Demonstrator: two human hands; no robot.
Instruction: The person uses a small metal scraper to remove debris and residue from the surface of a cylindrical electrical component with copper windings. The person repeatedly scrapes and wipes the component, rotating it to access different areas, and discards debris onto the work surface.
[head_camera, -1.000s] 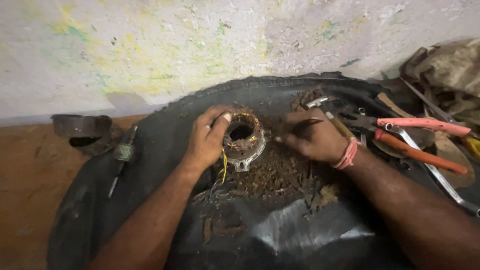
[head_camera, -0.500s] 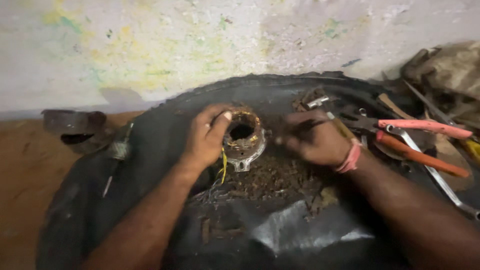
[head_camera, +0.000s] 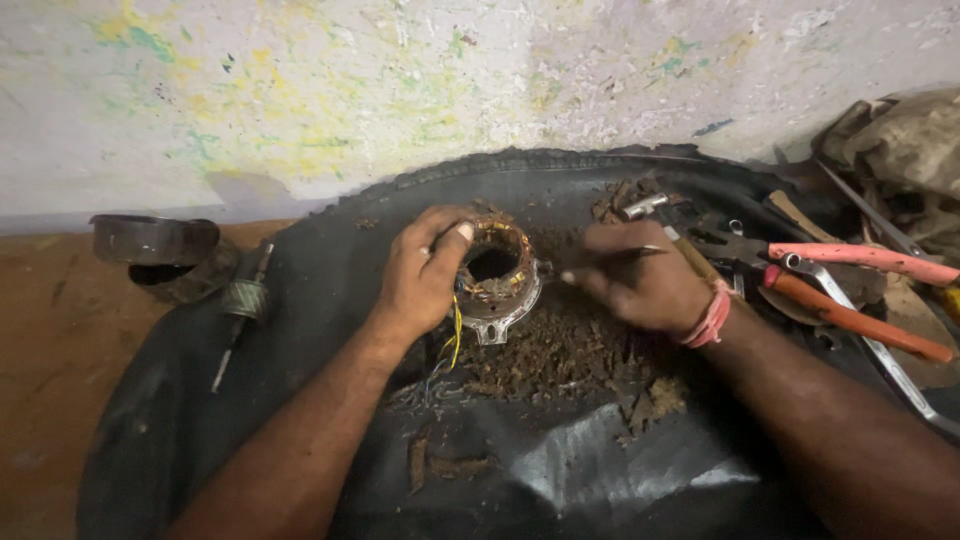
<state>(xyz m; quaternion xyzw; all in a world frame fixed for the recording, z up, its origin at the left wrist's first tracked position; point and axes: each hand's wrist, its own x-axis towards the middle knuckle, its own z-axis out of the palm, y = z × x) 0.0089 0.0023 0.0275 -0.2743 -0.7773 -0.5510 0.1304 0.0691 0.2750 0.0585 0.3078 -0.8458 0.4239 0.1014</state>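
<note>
The left hand (head_camera: 425, 270) is closed around the side of a rusty stator (head_camera: 495, 272), which stands on a black rubber sheet (head_camera: 300, 330) among brown debris (head_camera: 560, 350). The right hand (head_camera: 640, 275) is closed on a thin tool (head_camera: 610, 256) whose tip is at the stator's rim. Pliers (head_camera: 850, 290) with red handles lie just beside the right wrist.

your work sits on a black rubber sheet (head_camera: 300, 330) spread over the brown floor (head_camera: 50, 340) by the paint-flecked wall. at its middle lies the round motor stator (head_camera: 497, 275), and brown scrapings (head_camera: 560, 350) are heaped just in front of it. right of the stator lie pliers with pink and orange handles (head_camera: 850, 285). left of the stator, at the sheet's edge, lies a small rotor on a shaft (head_camera: 240, 305), and beyond it on the floor a dark metal ring (head_camera: 150, 240).
</note>
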